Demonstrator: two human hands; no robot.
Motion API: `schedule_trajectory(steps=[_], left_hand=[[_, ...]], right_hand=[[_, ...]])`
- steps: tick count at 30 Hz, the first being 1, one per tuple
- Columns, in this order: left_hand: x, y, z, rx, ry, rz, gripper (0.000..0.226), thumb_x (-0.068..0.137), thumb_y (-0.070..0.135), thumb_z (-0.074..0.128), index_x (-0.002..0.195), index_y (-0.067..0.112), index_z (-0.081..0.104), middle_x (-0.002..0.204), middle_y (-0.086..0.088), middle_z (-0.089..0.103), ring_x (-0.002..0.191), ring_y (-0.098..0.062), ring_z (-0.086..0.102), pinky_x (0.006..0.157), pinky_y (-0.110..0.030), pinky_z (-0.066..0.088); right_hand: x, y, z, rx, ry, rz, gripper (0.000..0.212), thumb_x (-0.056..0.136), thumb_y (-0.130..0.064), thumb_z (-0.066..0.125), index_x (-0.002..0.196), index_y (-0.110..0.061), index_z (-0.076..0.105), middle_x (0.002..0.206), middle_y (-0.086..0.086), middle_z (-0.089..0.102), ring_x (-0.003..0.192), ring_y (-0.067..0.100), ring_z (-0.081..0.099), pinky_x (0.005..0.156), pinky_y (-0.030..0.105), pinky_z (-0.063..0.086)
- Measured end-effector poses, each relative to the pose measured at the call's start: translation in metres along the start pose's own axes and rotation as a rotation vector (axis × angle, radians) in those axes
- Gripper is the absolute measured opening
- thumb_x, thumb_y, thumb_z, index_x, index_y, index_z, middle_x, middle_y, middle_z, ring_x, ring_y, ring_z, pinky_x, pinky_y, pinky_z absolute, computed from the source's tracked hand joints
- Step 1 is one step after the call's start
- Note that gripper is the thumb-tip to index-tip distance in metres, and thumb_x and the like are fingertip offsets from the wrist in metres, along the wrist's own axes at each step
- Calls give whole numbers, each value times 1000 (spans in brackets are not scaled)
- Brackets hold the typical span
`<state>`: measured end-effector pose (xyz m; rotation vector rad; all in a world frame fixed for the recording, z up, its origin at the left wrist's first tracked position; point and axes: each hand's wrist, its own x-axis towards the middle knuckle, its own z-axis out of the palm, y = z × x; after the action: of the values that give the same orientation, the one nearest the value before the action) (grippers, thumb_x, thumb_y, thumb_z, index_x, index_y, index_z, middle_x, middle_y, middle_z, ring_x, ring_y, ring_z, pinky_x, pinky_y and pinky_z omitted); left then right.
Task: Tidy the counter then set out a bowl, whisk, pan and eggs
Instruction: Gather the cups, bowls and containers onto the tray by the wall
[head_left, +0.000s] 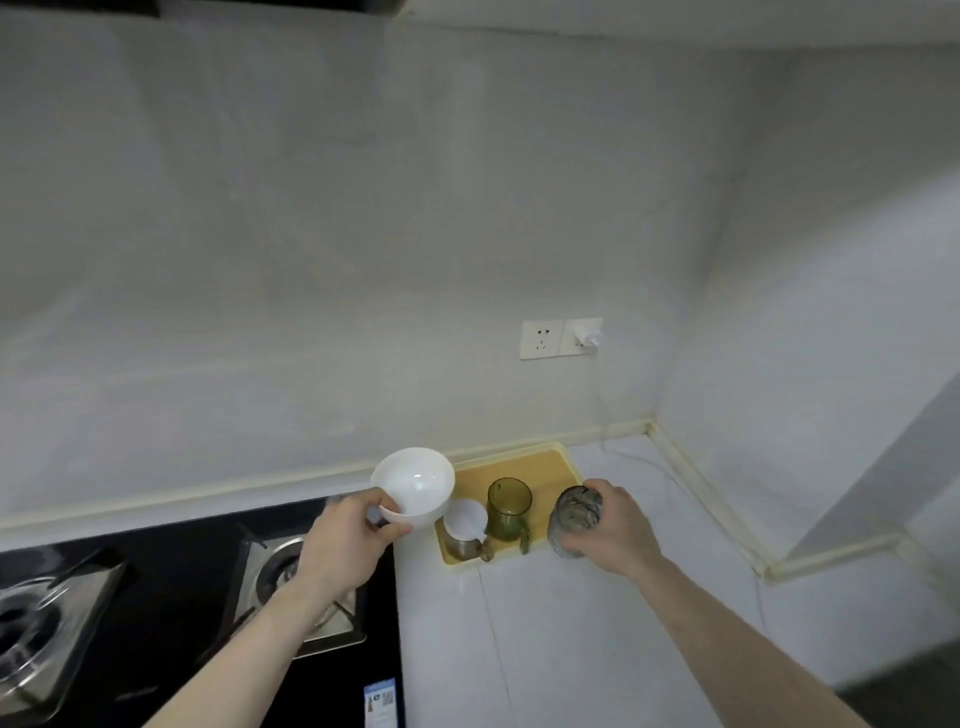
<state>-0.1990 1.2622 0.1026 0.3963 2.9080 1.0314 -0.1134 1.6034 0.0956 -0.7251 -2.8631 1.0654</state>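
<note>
My left hand (349, 540) grips a white bowl (415, 486) by its rim and holds it tilted above the seam between the stove and the counter. My right hand (613, 530) is closed around a clear patterned glass (574, 519) just right of the yellow tray (550, 462). On the tray stand a green transparent mug (509, 506) and a small metal cup with a white lid (465, 527). No whisk, pan or eggs are in view.
A black gas stove (171, 587) with two burners fills the lower left. The white tiled counter (571, 623) runs into a corner on the right. A double wall socket (561, 339) with a white plug and cord is above the tray.
</note>
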Motion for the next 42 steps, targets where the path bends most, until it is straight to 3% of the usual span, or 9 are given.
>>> schedule_trajectory(steps=[2, 5, 10, 19, 27, 32, 37, 42], left_hand=[[4, 1, 8, -5, 13, -36, 21, 78, 49, 79, 74, 38, 61, 66, 14, 66, 76, -15, 61, 60, -29, 47], [13, -1, 17, 24, -2, -80, 20, 79, 48, 79, 75, 36, 63, 65, 11, 64, 67, -10, 60, 56, -27, 44], [42, -9, 26, 104, -43, -104, 21, 79, 52, 76, 78, 33, 65, 66, 11, 64, 67, -10, 61, 63, -30, 53], [90, -18, 52, 158, -92, -124, 24, 81, 59, 70, 80, 35, 66, 76, 12, 69, 72, -7, 64, 66, -29, 56], [136, -35, 83, 200, -194, -199, 26, 83, 57, 70, 100, 37, 71, 96, 12, 69, 88, -12, 65, 77, -30, 57], [159, -38, 108, 222, -248, -261, 34, 79, 59, 73, 105, 37, 72, 108, 11, 66, 97, -14, 63, 82, -29, 54], [172, -32, 131, 239, -282, -285, 41, 76, 60, 77, 106, 34, 69, 102, 12, 61, 92, -14, 60, 73, -26, 50], [180, -34, 153, 227, -324, -320, 33, 81, 54, 77, 105, 32, 68, 104, 7, 65, 88, -14, 62, 72, -26, 56]], right_hand=[[26, 9, 7, -25, -25, 14, 89, 59, -46, 84, 138, -28, 48, 121, -3, 50, 104, 19, 59, 83, 29, 50], [51, 17, 16, -52, -63, 36, 86, 61, -45, 82, 138, -28, 48, 122, -2, 50, 109, 21, 61, 84, 29, 50], [85, 17, 32, -77, -63, 29, 85, 65, -47, 81, 139, -28, 45, 125, -1, 50, 111, 22, 62, 84, 27, 48], [132, 24, 65, -104, -80, 96, 96, 62, -44, 84, 146, -29, 40, 136, -1, 49, 121, 24, 57, 94, 36, 55], [146, 34, 86, -87, -74, 132, 91, 63, -39, 87, 142, -26, 46, 128, 0, 57, 117, 22, 59, 89, 33, 55], [154, 45, 92, -68, -122, 104, 79, 75, -36, 81, 146, -26, 48, 136, 0, 56, 123, 22, 56, 101, 34, 51], [154, 54, 87, -51, -179, 113, 75, 77, -33, 76, 147, -26, 50, 138, -1, 59, 124, 23, 58, 102, 33, 49], [136, 52, 77, -38, -161, 110, 68, 85, -40, 75, 147, -22, 50, 143, -1, 55, 129, 24, 55, 106, 33, 47]])
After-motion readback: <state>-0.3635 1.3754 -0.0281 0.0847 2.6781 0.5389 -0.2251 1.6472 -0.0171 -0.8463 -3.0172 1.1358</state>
